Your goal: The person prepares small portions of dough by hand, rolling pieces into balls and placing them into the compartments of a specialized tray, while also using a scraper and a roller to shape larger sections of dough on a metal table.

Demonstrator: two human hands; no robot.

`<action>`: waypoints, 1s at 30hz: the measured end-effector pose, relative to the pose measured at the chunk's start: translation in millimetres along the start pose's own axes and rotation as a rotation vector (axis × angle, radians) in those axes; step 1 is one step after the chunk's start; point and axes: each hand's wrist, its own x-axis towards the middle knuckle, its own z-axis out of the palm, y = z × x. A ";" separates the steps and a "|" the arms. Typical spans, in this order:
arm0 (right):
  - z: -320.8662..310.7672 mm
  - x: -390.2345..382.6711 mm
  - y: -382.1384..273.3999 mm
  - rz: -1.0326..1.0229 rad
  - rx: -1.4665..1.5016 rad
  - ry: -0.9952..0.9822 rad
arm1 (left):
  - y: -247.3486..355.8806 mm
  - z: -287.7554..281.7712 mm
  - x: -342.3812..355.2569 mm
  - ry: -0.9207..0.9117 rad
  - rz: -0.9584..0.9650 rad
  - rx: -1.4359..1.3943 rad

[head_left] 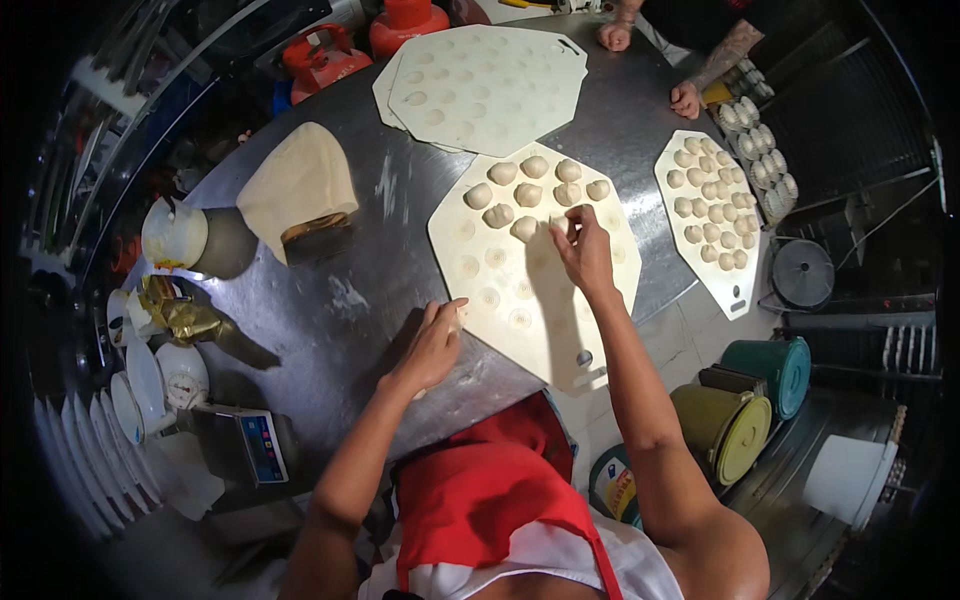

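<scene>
Steel table (385, 265); board (468, 245) at centre. Right hand (585, 248): pinched on bun (557, 225), board's one o'clock. Left hand (432, 345): board's eight o'clock edge, hold unclear. Step, apparently: setting buns; next needs gentle release.

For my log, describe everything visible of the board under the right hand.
The flat, pale, polygonal board looks plastic, with ringed recesses, a hole and slot at its near end, seemingly overhanging the metal table. Dough balls occupy its far part; the right hand pinches another; the left hand is at its left edge.
</scene>
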 end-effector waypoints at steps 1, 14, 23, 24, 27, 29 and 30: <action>7.5 16.3 13.3 -0.050 -0.026 -0.015 | 3.5 -6.5 3.2 -0.001 -0.017 0.013; 68.6 -123.0 -92.7 0.055 0.597 -0.363 | -63.8 15.0 -21.9 -0.054 -0.073 -0.417; 20.5 -146.4 -125.6 0.124 0.137 -0.125 | 39.5 6.5 -19.9 -0.052 0.256 0.151; 18.9 -141.0 -121.7 0.096 0.155 -0.049 | 47.2 10.8 -10.7 -0.048 0.238 0.266; 47.2 -152.1 -169.8 -0.106 0.548 -0.343 | -92.2 32.1 43.6 0.147 0.408 0.127; 28.5 -150.5 -163.3 -0.091 0.408 -0.420 | -83.6 39.3 40.7 0.094 0.250 0.006; 23.2 -130.9 -121.9 0.010 0.405 -0.279 | -48.0 32.3 39.4 0.075 0.097 0.042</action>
